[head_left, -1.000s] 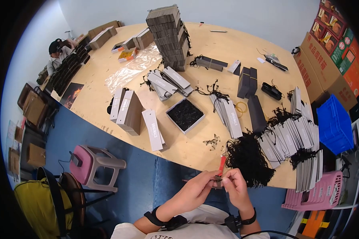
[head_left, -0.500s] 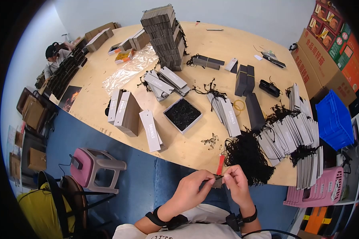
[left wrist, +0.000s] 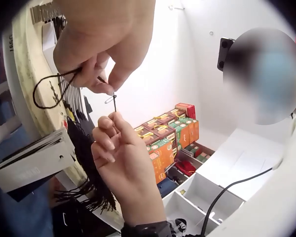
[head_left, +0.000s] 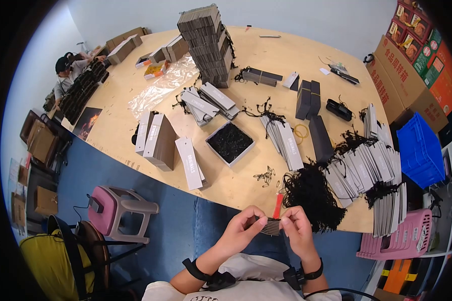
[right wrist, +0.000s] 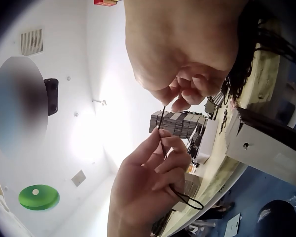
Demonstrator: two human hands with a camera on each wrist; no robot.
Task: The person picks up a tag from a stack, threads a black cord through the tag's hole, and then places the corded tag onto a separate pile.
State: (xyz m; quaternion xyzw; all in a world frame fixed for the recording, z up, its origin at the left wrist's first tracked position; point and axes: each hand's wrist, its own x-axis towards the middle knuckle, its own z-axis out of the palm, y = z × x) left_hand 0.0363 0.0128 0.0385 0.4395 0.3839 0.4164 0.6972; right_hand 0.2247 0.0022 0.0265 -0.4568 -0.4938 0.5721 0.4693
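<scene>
My left hand (head_left: 241,228) pinches a thin black cord (left wrist: 49,91), whose loop hangs out past its fingers. Opposite it, my right hand (head_left: 297,232) pinches the other end between thumb and forefinger, and the cord runs short and taut between them. A small safety pin (left wrist: 110,100) shows on the cord, right at the left fingertips. Just below the hands, at the table's front edge, stands a bundle of grey hang tags (head_left: 271,228); their printed face and punched hole show in the left wrist view. A red strip-like thing (head_left: 277,204) lies behind the fingers.
A heap of black cords (head_left: 314,203) lies right of the hands, with rows of strung tags (head_left: 359,173) beyond. Several loose pins (head_left: 264,176) and a box of black pieces (head_left: 230,143) sit ahead. A tall tag stack (head_left: 206,45) stands behind; another person (head_left: 68,72) is far left.
My hands have drawn slightly apart, the left moving a little to the left, so more of the tag bundle shows between them. The things on the table stay in place.
</scene>
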